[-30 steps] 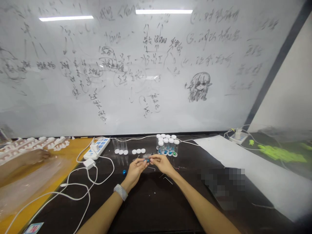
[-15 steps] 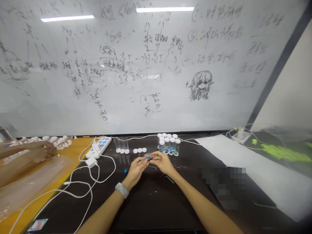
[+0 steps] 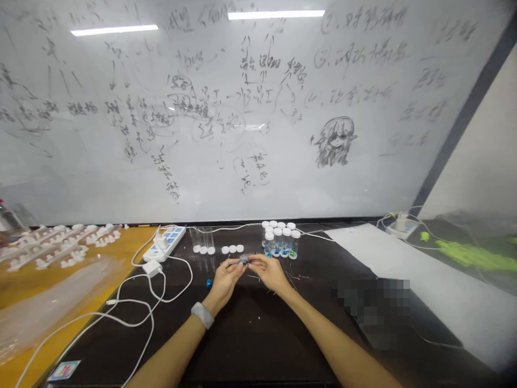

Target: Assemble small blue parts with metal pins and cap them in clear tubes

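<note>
In the head view, the left hand [image 3: 223,281] and the right hand [image 3: 270,274] meet fingertip to fingertip above the dark table [image 3: 242,350], both with thumb and fingers drawn together in a pinch. Between them is a small blue piece [image 3: 243,262]: the left hand grips it from one side, the right hand from the other, where a dark bit shows at the fingertips, too small to make out. Just beyond the fingertips there is something clear and blurred. A grey wristband [image 3: 202,315] circles the wrist behind the left hand. A shiny blue ball [image 3: 209,283] rests on the table just to the left of the left hand. Farther off beyond that hand stand three clear tubes [image 3: 209,238] on white caps, and between these and the fingertips three loose white caps [image 3: 233,249] sit in a row. Beyond the right hand, slightly to its right, is a tight cluster of white-capped clear tubes [image 3: 293,245], those in front holding blue pieces and one a green piece. A thin bent metal rod [image 3: 253,278] lies near the right hand, on its left. Well to the left of the left hand are a power strip [image 3: 165,243], a white adapter [image 3: 152,268] and looping white cables; well to the right of the right hand a large white sheet [image 3: 404,280] covers part of the table.
</note>
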{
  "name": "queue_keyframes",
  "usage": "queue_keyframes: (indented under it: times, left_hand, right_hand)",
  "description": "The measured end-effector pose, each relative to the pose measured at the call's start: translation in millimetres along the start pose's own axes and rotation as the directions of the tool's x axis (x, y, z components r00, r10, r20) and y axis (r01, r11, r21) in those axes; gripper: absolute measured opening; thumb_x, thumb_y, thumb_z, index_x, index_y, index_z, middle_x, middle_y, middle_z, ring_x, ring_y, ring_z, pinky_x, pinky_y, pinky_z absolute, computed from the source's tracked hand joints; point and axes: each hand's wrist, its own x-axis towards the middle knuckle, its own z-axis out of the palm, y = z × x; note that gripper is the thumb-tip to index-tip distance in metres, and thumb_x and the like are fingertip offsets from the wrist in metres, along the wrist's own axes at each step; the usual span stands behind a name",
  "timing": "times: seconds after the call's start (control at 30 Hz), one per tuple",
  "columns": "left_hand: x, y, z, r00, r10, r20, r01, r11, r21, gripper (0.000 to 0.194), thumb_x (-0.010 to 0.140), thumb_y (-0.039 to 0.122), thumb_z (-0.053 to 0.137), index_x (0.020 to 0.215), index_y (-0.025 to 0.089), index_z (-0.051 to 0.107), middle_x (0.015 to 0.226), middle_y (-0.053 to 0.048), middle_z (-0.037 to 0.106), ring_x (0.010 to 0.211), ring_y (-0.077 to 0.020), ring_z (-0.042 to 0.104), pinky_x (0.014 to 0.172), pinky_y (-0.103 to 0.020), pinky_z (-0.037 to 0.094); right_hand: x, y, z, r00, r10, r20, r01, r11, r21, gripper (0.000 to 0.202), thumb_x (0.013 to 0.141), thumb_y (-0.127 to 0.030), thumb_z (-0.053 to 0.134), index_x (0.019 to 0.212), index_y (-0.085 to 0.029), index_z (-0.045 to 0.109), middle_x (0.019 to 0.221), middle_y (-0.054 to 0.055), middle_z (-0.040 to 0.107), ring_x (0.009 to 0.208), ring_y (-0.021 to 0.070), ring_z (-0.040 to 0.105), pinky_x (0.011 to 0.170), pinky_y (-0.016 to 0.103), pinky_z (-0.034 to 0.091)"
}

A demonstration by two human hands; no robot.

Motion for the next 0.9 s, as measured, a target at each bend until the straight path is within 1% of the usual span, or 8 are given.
queue_keyframes:
  times: [0.1,0.27,0.43,0.5,0.57,0.73,0.83,0.9]
  left_hand:
    - [0.2,0.6,0.1,1.0,-0.003,0.011,0.003,1.0,-0.011,0.036,0.065,0.025,0.088,0.091,0.014,0.065,0.09,-0.009,0.077,0.093,-0.0188,0.072,0.098,-0.034,0.051]
    - [-0.5,0.0,0.3,1.0,-0.008,0.007,0.008,1.0,0.004,0.038,0.064,0.025,0.089,0.092,0.014,0.066,0.088,-0.009,0.077,0.09,-0.0196,0.072,0.096,-0.035,0.051]
    - [0.9,-0.5,-1.8,1.0,0.008,-0.025,-0.008,1.0,-0.005,0.036,0.064,0.024,0.089,0.091,0.014,0.068,0.091,-0.009,0.077,0.092,-0.0201,0.072,0.097,-0.035,0.051]
    - [1.5,-0.1,-2.0,0.999,0.01,-0.032,-0.01,1.0,-0.008,0.036,0.063,0.024,0.089,0.091,0.013,0.07,0.092,-0.01,0.077,0.094,-0.0217,0.072,0.097,-0.036,0.051]
    - [2.0,0.0,-1.8,0.999,0.014,-0.046,-0.014,1.0,-0.002,0.035,0.062,0.025,0.09,0.09,0.012,0.073,0.092,-0.011,0.077,0.094,-0.0221,0.072,0.098,-0.037,0.051]
    - [1.9,-1.2,-0.8,0.996,0.022,-0.091,-0.02,1.0,0.02,0.031,0.065,0.025,0.088,0.089,0.01,0.077,0.094,-0.01,0.076,0.089,-0.0193,0.071,0.094,-0.033,0.052]
    - [1.5,-1.0,-0.5,0.995,0.01,-0.099,-0.008,1.0,0.021,0.032,0.063,0.025,0.089,0.089,0.01,0.077,0.092,-0.01,0.076,0.085,-0.018,0.071,0.089,-0.031,0.054]
    - [1.4,-0.5,-0.2,0.995,0.011,-0.098,-0.01,1.0,0.015,0.033,0.062,0.025,0.089,0.089,0.011,0.077,0.091,-0.01,0.076,0.084,-0.0174,0.07,0.088,-0.03,0.054]
  right_hand:
    - [0.5,1.3,-0.3,1.0,-0.007,-0.002,0.007,1.0,0.01,0.04,0.076,-0.048,0.074,0.102,-0.018,0.068,0.096,0.01,0.075,0.091,0.0258,0.073,0.086,0.042,0.06]
    - [-0.5,1.7,0.6,0.999,0.04,-0.009,-0.04,0.999,0.009,0.039,0.082,-0.055,0.067,0.093,-0.017,0.065,0.072,0.006,0.072,0.065,0.0221,0.073,0.066,0.037,0.063]
    - [-1.3,0.2,0.6,0.997,0.047,0.066,-0.049,0.999,0.017,0.048,0.078,-0.056,0.07,0.104,-0.016,0.066,0.084,0.008,0.073,0.076,0.023,0.073,0.074,0.039,0.062]
    - [-1.2,1.1,0.0,0.996,0.039,0.077,-0.04,0.999,0.005,0.052,0.078,-0.057,0.07,0.109,-0.015,0.065,0.084,0.008,0.073,0.076,0.0224,0.073,0.073,0.038,0.062]
    - [-1.0,2.6,-0.6,0.998,0.033,0.059,-0.03,0.999,-0.036,0.049,0.081,-0.058,0.065,0.105,-0.015,0.066,0.079,0.007,0.071,0.067,0.0201,0.071,0.065,0.035,0.061]
    - [-0.3,3.9,-2.5,0.998,0.049,0.05,-0.04,0.986,-0.164,0.047,0.092,-0.06,0.049,0.078,-0.018,0.064,0.065,0.003,0.065,0.049,0.0145,0.061,0.046,0.025,0.05]
    - [-0.6,-0.9,-5.6,0.996,0.052,0.079,-0.031,0.967,-0.254,0.048,0.096,-0.057,0.043,0.076,-0.018,0.063,0.062,0.002,0.064,0.048,0.014,0.059,0.047,0.025,0.047]
    - [-1.3,-6.2,-8.5,0.995,0.002,0.099,0.028,0.952,-0.305,0.04,0.097,-0.053,0.045,0.086,-0.019,0.063,0.066,0.002,0.066,0.053,0.0143,0.06,0.052,0.025,0.047]
